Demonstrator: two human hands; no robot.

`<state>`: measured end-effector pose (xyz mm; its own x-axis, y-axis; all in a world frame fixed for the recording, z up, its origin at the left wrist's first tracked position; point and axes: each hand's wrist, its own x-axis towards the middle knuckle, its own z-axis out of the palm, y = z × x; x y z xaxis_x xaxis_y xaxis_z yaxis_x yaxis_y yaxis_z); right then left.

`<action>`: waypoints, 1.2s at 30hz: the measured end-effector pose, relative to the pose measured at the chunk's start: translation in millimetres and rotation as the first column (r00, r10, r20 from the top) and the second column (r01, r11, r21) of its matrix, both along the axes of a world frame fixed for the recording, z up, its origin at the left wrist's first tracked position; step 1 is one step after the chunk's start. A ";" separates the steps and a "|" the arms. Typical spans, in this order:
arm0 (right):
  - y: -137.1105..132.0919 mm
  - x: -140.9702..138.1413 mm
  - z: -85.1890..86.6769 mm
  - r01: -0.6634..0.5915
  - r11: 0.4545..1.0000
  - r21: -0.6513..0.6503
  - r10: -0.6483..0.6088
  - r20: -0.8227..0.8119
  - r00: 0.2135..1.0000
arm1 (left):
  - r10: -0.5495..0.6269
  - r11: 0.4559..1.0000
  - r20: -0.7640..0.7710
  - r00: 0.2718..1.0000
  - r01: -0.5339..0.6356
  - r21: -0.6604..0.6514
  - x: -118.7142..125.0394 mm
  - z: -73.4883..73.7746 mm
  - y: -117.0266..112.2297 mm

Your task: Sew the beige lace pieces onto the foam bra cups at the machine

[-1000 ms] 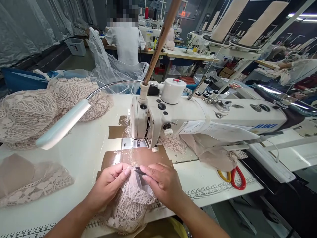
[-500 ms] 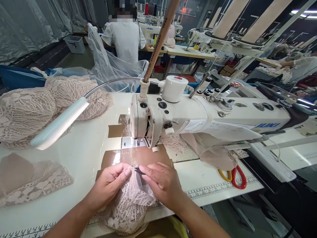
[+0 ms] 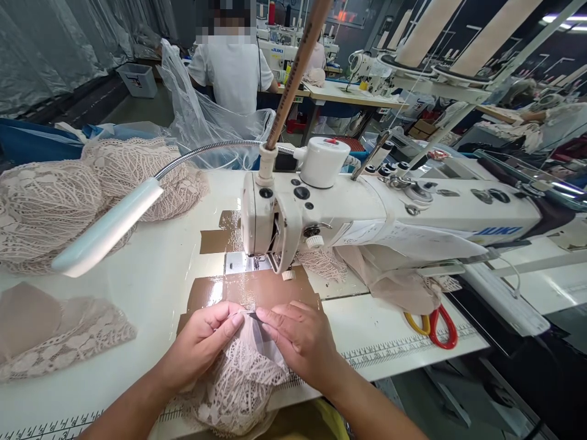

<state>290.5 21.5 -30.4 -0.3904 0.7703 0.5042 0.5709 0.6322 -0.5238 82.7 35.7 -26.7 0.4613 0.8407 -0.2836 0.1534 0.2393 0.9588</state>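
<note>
A beige lace garment piece with a rounded, cup-like shape [image 3: 241,382] hangs over the table's front edge, below the sewing machine [image 3: 316,208]. Thumb and fingers of my left hand [image 3: 208,336] are closed on its upper edge. Close beside it, my right hand [image 3: 298,336] is closed around a small dark, pointed tool [image 3: 253,313], mostly hidden by the fingers. The tip lies at the fabric edge between both hands. Sheer fabric shows under my right fingers. The needle area and presser foot [image 3: 257,263] are just beyond my hands.
Stacked lace pieces [image 3: 50,201] lie at the left, with a flat sheer-and-lace piece [image 3: 68,336] nearer me. A lamp [image 3: 110,226] reaches over the table. Red-and-yellow-handled scissors [image 3: 443,327] lie right, near a printed ruler [image 3: 380,353]. A person [image 3: 232,73] sits ahead.
The dark tool's tip has shifted slightly left along the fabric edge, and less of it shows. Both hands stay almost in place on the lace piece.
</note>
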 end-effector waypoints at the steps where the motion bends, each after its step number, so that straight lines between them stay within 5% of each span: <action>1: -0.7 -0.2 -0.6 -0.008 1.000 0.005 0.008 0.002 1.000 | -0.003 1.000 0.000 1.000 0.003 0.000 0.2 0.1 0.0; 4: -1.7 2.8 -2.0 -0.002 1.000 0.013 0.002 0.011 1.000 | -0.005 1.000 -0.008 1.000 0.005 0.002 0.6 0.4 0.2; 7: 2.1 12.9 -3.1 0.138 0.990 0.008 -0.138 0.116 0.984 | 0.034 0.999 -0.012 0.999 -0.034 0.004 0.6 0.1 -0.1; 12: 8.2 30.1 -3.6 0.384 0.923 -0.027 -0.340 0.409 0.847 | 0.055 0.997 0.040 0.998 -0.053 -0.058 0.8 -0.3 -0.5; 14: 3.0 29.9 -0.4 0.347 0.936 -0.057 -0.309 0.337 0.889 | 0.052 0.995 0.053 0.997 -0.047 -0.091 1.1 -0.3 0.0; 17: -11.6 19.9 7.4 0.115 0.982 -0.150 -0.096 0.128 0.987 | 0.083 0.994 0.035 0.996 -0.080 -0.073 1.8 -1.0 0.4; 20: -22.7 3.2 10.9 -0.062 0.982 -0.179 0.075 0.067 0.995 | 0.094 0.995 0.028 0.995 -0.094 -0.020 1.7 -2.1 -0.6; 24: -21.7 -12.2 8.4 -0.043 0.968 -0.245 0.038 -0.024 0.999 | 0.087 0.996 0.010 0.996 -0.087 0.005 -0.1 -3.1 -3.1; 29: -12.5 -15.0 16.7 -0.107 0.854 -0.509 -0.044 -0.275 0.960 | 0.056 0.997 -0.051 0.997 -0.053 0.057 -1.5 -4.1 -3.6; 36: -7.5 -22.1 15.0 -0.185 0.736 -0.651 -0.138 -0.411 0.901 | 0.009 0.992 -0.054 0.998 -0.003 0.126 -1.5 0.9 -6.4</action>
